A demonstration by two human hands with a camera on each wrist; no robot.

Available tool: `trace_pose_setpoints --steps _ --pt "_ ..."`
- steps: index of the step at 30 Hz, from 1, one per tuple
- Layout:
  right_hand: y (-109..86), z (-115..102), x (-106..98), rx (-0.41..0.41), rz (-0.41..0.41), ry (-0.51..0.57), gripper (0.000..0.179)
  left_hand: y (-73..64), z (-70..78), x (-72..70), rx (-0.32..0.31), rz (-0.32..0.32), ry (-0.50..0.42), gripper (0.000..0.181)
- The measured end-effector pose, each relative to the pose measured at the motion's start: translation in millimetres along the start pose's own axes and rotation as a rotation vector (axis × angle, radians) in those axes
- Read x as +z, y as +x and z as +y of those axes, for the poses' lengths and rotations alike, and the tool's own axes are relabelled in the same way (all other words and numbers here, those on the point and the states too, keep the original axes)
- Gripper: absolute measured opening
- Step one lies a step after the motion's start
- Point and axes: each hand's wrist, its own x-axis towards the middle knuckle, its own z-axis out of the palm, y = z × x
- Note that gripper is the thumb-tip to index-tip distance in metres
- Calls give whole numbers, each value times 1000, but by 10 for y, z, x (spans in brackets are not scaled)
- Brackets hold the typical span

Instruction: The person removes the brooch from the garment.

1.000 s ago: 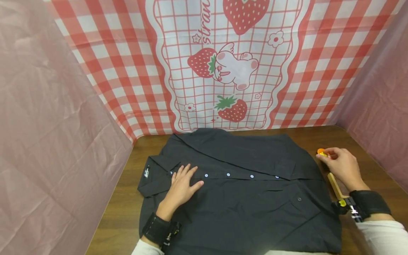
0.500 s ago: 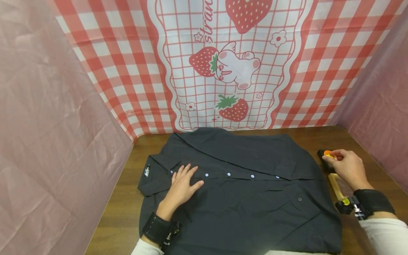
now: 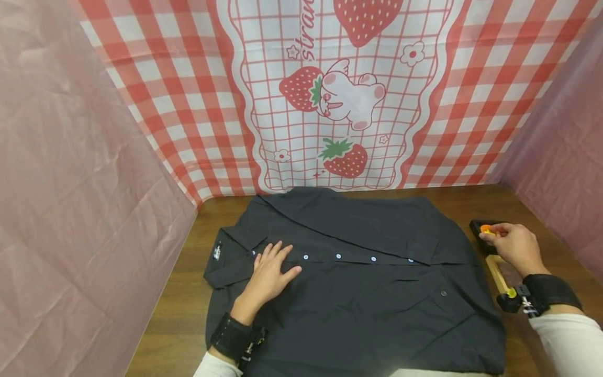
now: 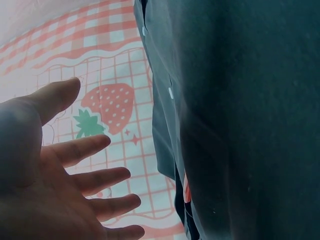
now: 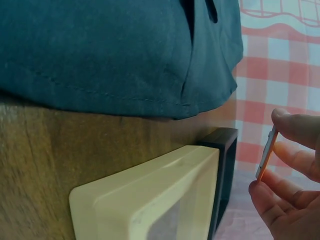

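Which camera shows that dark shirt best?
The head view: it shows most of the dark shirt, with its collar and button row. The left wrist view shows a close stretch with two buttons; the right wrist view, just one stitched end.

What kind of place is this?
Probably a curtained work booth: a brown wooden tabletop, a red-and-white checked strawberry cloth behind it, and wrinkled pink fabric sheets at both sides.
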Motion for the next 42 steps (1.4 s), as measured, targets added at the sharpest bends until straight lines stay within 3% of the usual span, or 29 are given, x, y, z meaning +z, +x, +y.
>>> trace_pose_setpoints --steps 8,21,31,42 --pt "44 92 21 21 -53 -22 53 -4 -28 -15 13 -27 8 61" --pt "91 198 33 40 -113 -32 49 -25 -16 -33 -30 -63 -6 62" --pt "94 195 41 54 -120 -43 44 -30 -48 -60 -26 -46 -9 62" --pt "159 235 95 4 -95 -75 33 -43 -101 -56 -45 -44 -32 59"
